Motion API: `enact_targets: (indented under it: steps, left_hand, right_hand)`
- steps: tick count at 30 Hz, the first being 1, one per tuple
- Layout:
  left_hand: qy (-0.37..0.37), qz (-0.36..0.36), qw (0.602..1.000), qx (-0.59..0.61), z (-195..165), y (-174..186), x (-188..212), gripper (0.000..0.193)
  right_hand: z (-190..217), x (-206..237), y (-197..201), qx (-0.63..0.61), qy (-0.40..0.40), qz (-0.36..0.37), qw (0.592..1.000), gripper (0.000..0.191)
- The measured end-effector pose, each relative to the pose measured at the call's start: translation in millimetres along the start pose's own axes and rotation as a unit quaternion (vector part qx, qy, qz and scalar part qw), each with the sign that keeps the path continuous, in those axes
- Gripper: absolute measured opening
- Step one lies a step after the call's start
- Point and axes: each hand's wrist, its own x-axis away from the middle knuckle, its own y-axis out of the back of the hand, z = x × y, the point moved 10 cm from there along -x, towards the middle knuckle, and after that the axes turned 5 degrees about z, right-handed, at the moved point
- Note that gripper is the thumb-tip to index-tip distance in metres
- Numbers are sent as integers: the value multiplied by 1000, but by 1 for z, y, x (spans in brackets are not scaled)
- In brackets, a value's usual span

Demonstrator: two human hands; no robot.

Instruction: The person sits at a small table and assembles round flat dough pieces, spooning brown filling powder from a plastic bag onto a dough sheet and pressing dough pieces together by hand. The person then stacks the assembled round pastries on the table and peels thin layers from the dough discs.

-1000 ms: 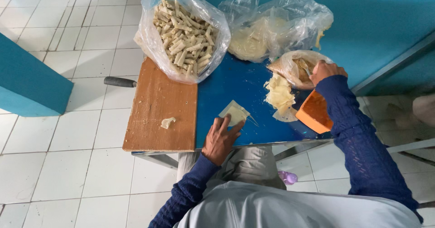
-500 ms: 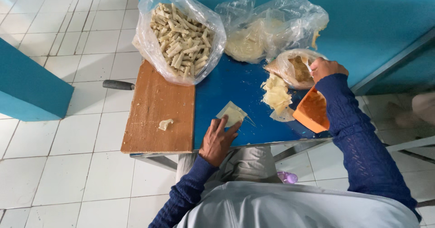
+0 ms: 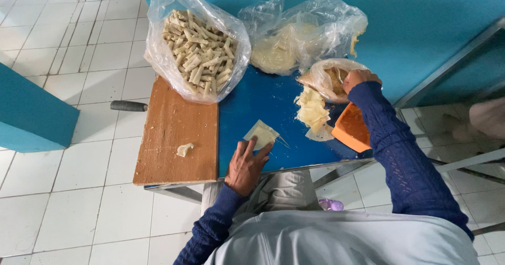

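My left hand [image 3: 246, 166] lies flat near the front edge of the blue table [image 3: 263, 99], its fingertips pressing on a pale square dough wrapper [image 3: 262, 135]. My right hand [image 3: 359, 78] reaches into a small plastic bag of brownish filling [image 3: 327, 79] at the right, fingers closed inside its mouth. Between the two hands sits a stack of pale wrappers [image 3: 312, 111]. An orange container [image 3: 352, 128] stands under my right forearm.
A wooden board [image 3: 179, 136] holds one small dough scrap [image 3: 184, 150]. A big clear bag of finished rolls [image 3: 199, 46] sits at the back left, a bag of round wrappers [image 3: 294, 41] beside it. A dark handle [image 3: 128, 106] sticks out left of the board.
The view has shifted slightly. My right hand has gone a little deeper into the filling bag. My left hand stays on the wrapper.
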Motion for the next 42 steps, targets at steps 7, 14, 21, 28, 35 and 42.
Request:
enact_targets:
  steps: [7, 14, 21, 28, 35, 42]
  left_hand:
    - [-2, 4, 1000, -2, 1, -2, -1, 43]
    - [-4, 2, 1000, -1, -1, 1, 1, 45]
    - [-1, -1, 1000, -10, 1, -2, -1, 43]
    - [-1, 3, 1000, -18, 1, -4, 0, 45]
    - [-10, -4, 1000, -24, 1, -4, 0, 40]
    - [-10, -13, 998, 56, 3, 3, -2, 43]
  right_hand:
    - [11, 5, 18, -71, 35, -86, 993, 15]
    - [-13, 36, 40, -17, 78, -122, 989, 12]
    - [-25, 46, 30, 25, 104, -145, 984, 14]
    - [-34, 15, 0, -64, 74, -36, 995, 17]
    - [-60, -1, -11, -267, 128, 20, 955, 25]
    - [-70, 21, 11, -267, 99, -5, 959, 25]
